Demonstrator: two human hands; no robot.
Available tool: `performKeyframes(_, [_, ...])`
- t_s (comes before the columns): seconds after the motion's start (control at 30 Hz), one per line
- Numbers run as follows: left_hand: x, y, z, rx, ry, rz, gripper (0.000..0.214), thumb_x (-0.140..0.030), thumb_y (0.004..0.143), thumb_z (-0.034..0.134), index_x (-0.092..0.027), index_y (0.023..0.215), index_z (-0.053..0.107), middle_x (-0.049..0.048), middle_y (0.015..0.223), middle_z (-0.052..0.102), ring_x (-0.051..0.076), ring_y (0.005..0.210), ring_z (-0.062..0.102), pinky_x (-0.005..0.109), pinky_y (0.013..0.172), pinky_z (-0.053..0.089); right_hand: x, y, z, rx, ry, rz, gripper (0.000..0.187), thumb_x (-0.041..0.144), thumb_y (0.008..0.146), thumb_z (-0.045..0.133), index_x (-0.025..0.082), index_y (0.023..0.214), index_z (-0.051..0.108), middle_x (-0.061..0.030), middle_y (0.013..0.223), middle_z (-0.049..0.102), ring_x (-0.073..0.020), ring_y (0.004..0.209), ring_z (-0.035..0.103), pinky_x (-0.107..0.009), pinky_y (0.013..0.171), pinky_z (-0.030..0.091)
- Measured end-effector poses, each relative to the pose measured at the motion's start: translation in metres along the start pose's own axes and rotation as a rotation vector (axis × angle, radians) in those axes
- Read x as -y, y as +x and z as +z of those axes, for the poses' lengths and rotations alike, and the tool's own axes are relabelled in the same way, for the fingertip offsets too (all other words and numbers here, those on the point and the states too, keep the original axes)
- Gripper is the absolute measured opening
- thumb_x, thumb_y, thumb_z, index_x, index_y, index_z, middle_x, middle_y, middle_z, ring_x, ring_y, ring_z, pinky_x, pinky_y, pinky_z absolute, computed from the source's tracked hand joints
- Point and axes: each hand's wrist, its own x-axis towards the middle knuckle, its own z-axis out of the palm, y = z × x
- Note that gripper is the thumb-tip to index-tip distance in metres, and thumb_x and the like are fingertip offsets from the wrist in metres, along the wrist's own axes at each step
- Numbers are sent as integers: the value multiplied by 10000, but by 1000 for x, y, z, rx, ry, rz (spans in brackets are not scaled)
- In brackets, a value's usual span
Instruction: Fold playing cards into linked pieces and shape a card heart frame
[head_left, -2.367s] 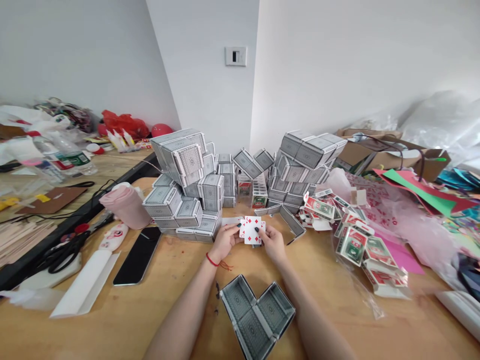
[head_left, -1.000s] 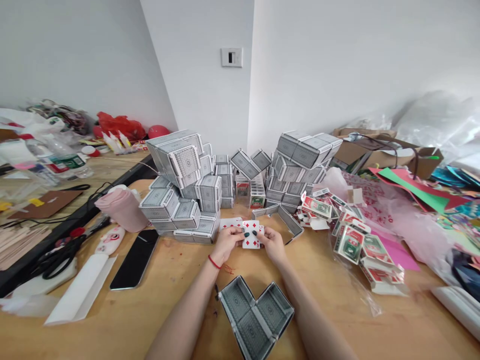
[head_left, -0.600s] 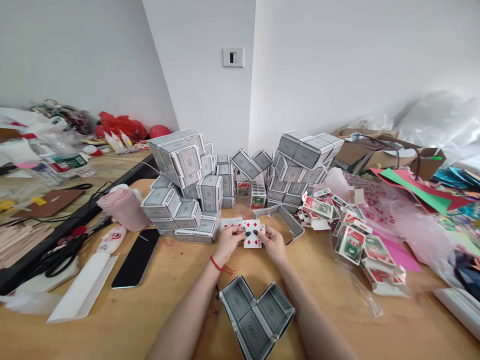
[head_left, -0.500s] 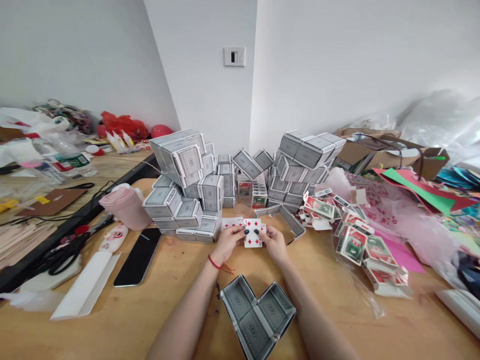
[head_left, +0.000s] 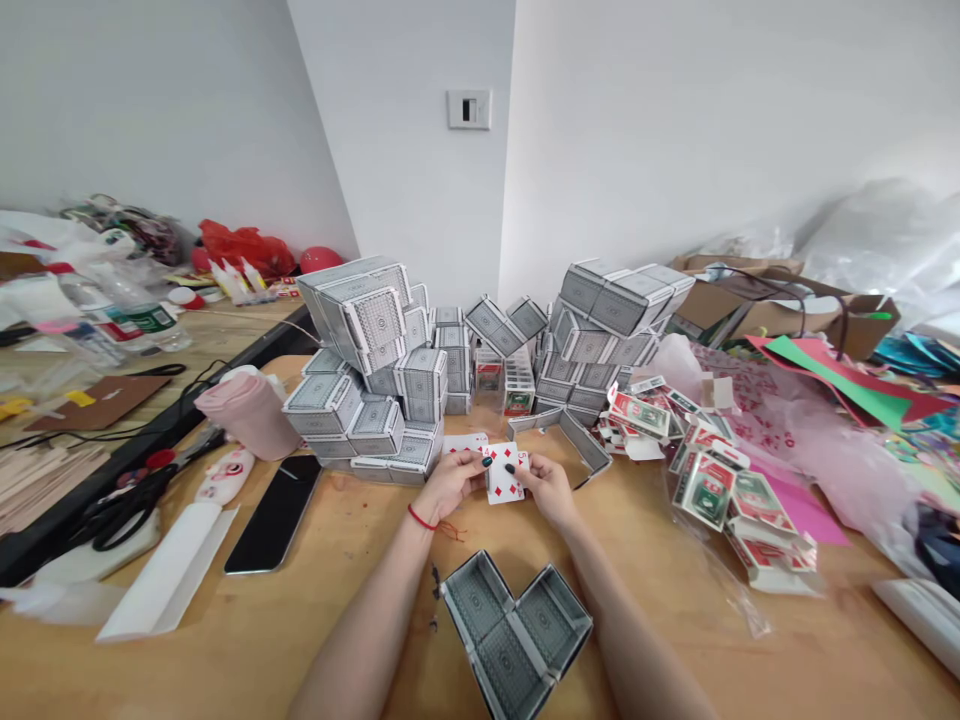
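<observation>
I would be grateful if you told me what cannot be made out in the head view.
In the head view:
Held cards: exact number, as the front one overlaps what lies behind.
Farther card: lower part, covered by the left hand.
Open box: near corner, cut off by the bottom edge.
Bottle label: wording, too small.

A black smartphone (head_left: 274, 515) lay near black-handled scissors (head_left: 150, 488); a red plastic bag (head_left: 247, 250) sat farther back, below a white wall plate (head_left: 456, 111).
</observation>
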Motion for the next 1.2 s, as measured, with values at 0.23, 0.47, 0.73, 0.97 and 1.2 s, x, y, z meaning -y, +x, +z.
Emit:
performKeyframes(0.23, [-1,1,6,-36,69,58,278,-233,492,791,-100,637,595,5,617,603,114,612,570,274,674,466,-1,0,-2,-5,-22,4,367,474,594,695,158,591,509,22,497,549,-79,420,423,-209,418,303])
performKeyframes(0.47, [4,3,10,-130,178,138,284,-284,494,761,-117,544,538,-27,533,535,90,524,514,228,555,427,0,0,0,-7,-31,-17,365,483,601,685,157,621,521,26,504,538,-82,432,425,-209,420,304])
performKeyframes(0.73, [6,2,18,-118,258,133,253,-294,541,736,-129,698,625,8,665,621,124,625,559,266,634,458,0,2,3,-130,48,-35,337,468,609,683,160,698,580,-12,597,626,-130,502,528,-248,490,402])
performKeyframes(0.97, [7,6,12,-130,469,183,242,-327,557,713,-127,599,584,-6,577,575,106,558,504,227,550,395,-1,2,5,-175,39,-31,333,462,600,687,161,690,579,-18,589,634,-133,489,530,-250,478,410])
performKeyframes(1.2, [10,6,14,-175,593,253,293,-393,605,656,-137,547,525,-25,522,505,90,502,433,217,503,328,-1,2,5,-167,-16,-54,328,465,609,678,163,636,551,13,543,585,-101,456,463,-222,446,350])
